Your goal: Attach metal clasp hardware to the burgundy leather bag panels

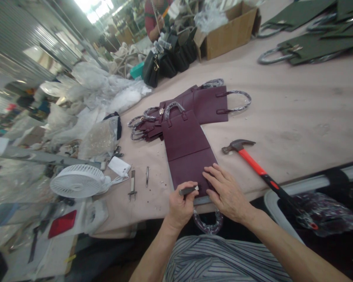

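Note:
A maroon leather bag panel (190,152) lies flat near the table's front edge, with plastic-wrapped handles at both ends. My left hand (181,203) is closed around a small dark tool (188,190) with a pale tip, over the panel's lower end. My right hand (226,192) rests with spread fingers on the panel's lower right edge. The near handle (208,225) hangs past the table edge below my hands. More maroon pieces (211,103) are piled behind the panel.
A claw hammer (253,162) lies to the right. On the left are a metal punch (147,177), a divider-like tool (132,184) and a white fan (78,181). Farther back are a cardboard box (229,33), black bags (167,62), green pieces (308,47) and a person (154,23).

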A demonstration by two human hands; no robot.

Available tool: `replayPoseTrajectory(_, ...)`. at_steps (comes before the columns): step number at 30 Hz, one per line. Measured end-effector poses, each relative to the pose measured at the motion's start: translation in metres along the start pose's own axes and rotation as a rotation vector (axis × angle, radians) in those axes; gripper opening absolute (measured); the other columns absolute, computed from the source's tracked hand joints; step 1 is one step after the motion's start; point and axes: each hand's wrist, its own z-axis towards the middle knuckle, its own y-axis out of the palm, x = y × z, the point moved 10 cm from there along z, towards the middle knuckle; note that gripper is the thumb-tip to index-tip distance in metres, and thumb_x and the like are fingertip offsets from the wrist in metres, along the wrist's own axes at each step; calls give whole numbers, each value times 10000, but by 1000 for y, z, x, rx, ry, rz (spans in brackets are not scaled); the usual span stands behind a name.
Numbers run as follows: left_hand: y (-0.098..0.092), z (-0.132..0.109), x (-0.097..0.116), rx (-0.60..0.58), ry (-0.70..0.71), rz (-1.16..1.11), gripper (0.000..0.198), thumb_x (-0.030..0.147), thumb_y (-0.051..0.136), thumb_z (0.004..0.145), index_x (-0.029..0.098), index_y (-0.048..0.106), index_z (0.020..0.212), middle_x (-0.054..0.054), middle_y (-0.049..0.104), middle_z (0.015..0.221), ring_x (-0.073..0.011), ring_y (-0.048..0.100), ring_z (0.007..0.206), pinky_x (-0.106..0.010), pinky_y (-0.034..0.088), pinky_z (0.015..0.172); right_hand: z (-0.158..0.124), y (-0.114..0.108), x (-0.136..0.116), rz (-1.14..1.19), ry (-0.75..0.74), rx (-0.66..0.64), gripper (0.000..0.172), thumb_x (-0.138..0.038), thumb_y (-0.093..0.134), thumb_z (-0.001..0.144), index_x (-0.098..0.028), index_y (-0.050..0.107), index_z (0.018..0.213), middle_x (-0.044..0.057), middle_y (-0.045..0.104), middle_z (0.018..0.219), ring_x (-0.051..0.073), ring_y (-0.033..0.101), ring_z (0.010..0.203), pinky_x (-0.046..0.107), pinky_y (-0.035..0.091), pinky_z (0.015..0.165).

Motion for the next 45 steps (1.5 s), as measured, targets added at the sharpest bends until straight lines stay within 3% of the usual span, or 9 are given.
replayPoseTrajectory(31, 6, 4, 8, 12, 118, 62, 64, 170, 600, 933, 186, 642, 978, -74, 772, 941, -185, 759, 903, -309, 637, 819, -1, 1, 0, -7, 7, 3, 470, -214, 501, 929, -129, 569, 1386, 158, 510, 1489, 334, 343, 1457, 568, 415, 1126)
replayPoseTrajectory(45, 19, 16, 6, -63, 50, 124, 115, 155, 559, 906, 203, 636, 975, -60, 736, 893, -181, 729, 833, -287, 607, 787, -2, -4, 2, 61, -11, 19, 455, -278, 508, 955, -184, 556, 1398, 143, 512, 1483, 320, 374, 1443, 556, 411, 1134)
